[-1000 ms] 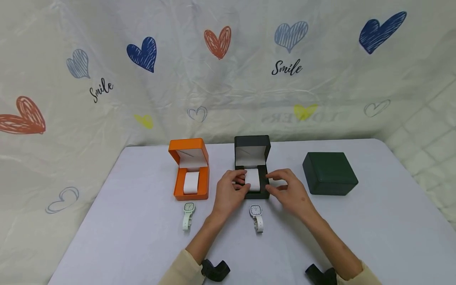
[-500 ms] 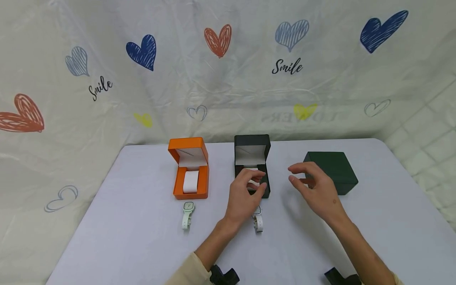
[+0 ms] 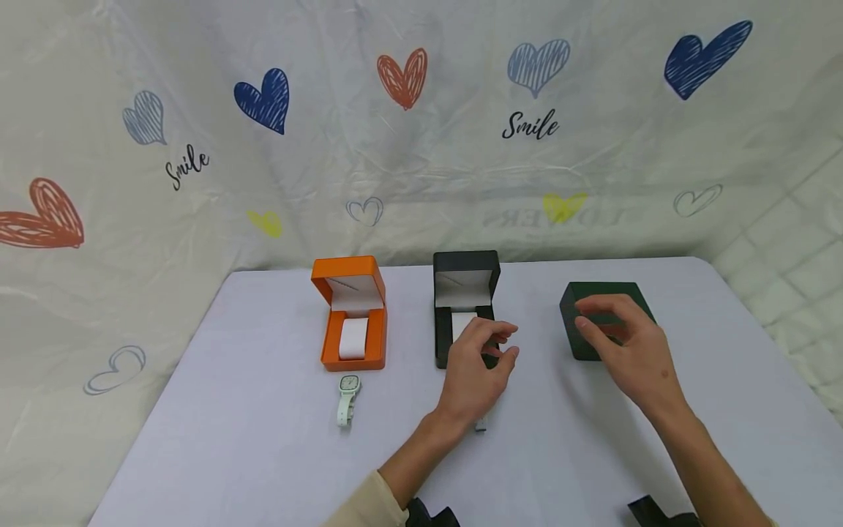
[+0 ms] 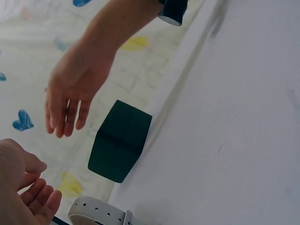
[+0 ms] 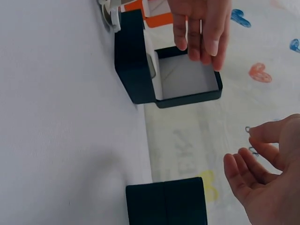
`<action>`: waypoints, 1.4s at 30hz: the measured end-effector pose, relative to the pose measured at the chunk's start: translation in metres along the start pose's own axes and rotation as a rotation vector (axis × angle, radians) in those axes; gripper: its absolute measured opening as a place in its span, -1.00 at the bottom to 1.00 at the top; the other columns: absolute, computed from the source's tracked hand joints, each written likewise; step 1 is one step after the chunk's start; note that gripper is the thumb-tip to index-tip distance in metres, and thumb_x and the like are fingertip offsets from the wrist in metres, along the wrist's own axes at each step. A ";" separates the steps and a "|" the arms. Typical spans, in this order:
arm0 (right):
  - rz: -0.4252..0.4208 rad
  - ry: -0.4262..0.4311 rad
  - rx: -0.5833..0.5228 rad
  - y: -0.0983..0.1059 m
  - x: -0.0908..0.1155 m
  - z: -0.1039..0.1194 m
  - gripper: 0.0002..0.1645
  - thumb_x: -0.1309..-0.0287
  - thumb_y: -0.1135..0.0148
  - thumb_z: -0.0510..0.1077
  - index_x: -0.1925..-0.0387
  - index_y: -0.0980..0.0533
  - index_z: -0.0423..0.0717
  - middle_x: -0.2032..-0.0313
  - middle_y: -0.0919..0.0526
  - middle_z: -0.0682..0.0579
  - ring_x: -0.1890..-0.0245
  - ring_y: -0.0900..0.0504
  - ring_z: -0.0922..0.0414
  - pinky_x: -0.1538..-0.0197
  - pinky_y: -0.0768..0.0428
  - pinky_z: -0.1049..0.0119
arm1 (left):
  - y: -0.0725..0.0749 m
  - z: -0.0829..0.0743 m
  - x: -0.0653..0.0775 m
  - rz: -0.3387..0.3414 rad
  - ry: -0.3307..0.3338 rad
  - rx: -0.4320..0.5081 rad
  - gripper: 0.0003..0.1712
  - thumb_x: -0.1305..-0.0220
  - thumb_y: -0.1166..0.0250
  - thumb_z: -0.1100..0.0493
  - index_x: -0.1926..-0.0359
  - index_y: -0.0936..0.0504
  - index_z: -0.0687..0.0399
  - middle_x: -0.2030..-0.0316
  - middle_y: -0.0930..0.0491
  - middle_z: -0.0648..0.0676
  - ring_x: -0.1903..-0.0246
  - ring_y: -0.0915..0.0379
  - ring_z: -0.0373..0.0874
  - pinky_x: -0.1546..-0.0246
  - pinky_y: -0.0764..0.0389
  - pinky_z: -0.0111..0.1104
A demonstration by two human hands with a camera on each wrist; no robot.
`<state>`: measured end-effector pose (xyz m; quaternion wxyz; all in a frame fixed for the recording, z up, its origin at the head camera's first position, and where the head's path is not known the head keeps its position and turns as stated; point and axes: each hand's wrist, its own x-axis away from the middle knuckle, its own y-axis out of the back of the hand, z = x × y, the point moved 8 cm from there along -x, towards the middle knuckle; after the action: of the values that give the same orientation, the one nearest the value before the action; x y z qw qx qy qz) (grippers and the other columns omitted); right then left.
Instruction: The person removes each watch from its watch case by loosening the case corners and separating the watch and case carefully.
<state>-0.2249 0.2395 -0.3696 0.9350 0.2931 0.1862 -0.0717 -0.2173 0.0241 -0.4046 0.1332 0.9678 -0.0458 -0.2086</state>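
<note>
My left hand (image 3: 479, 373) hovers over the front right part of the black watch box (image 3: 466, 262), fingers bent loosely and nothing held. That box stands with its lid raised, and its white cushion (image 3: 463, 323) is partly covered by the hand. Beneath the same hand lies a white wristwatch (image 3: 481, 424), mostly hidden in the head view; its holed strap (image 4: 98, 210) shows in the left wrist view. My right hand (image 3: 628, 351), also holding nothing, is in front of and above the closed green box (image 3: 574, 329). Thumb and fingers are apart.
To the left, an orange watch box (image 3: 380, 337) is open with a white cushion inside. A pale green wristwatch (image 3: 347, 401) lies before it. The white-covered table (image 3: 263, 439) ends at the back against a hanging sheet (image 3: 448, 168) printed with hearts.
Both hands have moved right, away from the sides of the black box. The right hand has reached the green box. The left now covers most of the white wristwatch. The boxes have not moved.
</note>
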 end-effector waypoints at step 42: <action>0.014 0.019 0.055 0.053 -0.001 -0.070 -0.58 -0.19 -0.45 -0.33 -0.09 -0.60 -0.27 -0.16 -0.41 0.55 -0.17 -0.34 0.62 -0.02 -0.34 0.85 | -0.058 0.002 0.006 0.153 0.182 -0.023 -0.56 -0.39 -0.33 0.33 -0.26 -0.56 0.13 -0.18 -0.57 0.12 -0.15 -0.62 -0.05 -0.14 -0.66 -0.51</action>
<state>-0.2347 0.3237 -0.3945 0.9253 0.3207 0.1907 -0.0674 -0.2111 0.0779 -0.4249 0.1633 0.9749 -0.1048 -0.1095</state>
